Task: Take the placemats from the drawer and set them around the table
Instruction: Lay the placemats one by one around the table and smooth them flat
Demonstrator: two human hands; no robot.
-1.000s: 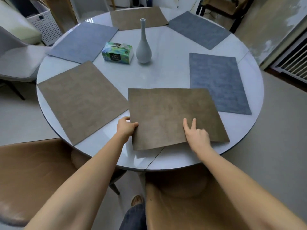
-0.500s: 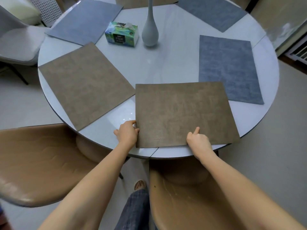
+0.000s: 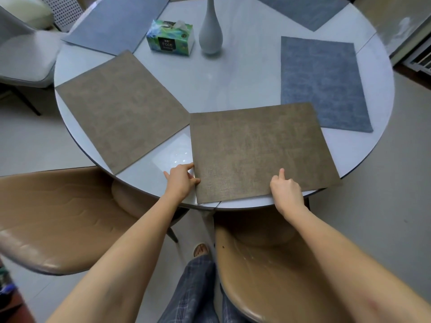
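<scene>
Sliding toward the person over the last second, the nearest brown placemat has come to the table's front rim, its near edge now almost flush with that rim and its right-hand near corner slightly overhanging it; a second ago it lay further in. The person is judged to be squaring the last mat at the seat in front, above the tan chair, so the task looks almost finished: a second brown placemat lies to the left with its corner just beside the near one, a blue placemat to the right, slightly overlapped by it, and two more blue mats show at the far edge of view. The left hand pinches the mat's left edge near its front corner between thumb and curled fingers. The right hand is loosely curled and grasps nothing, index finger extended and pressing flat on the mat's surface near the front edge. Both forearms reach forward, roughly parallel. A vase and tissue box stand at the table's centre, clear of the mats.
</scene>
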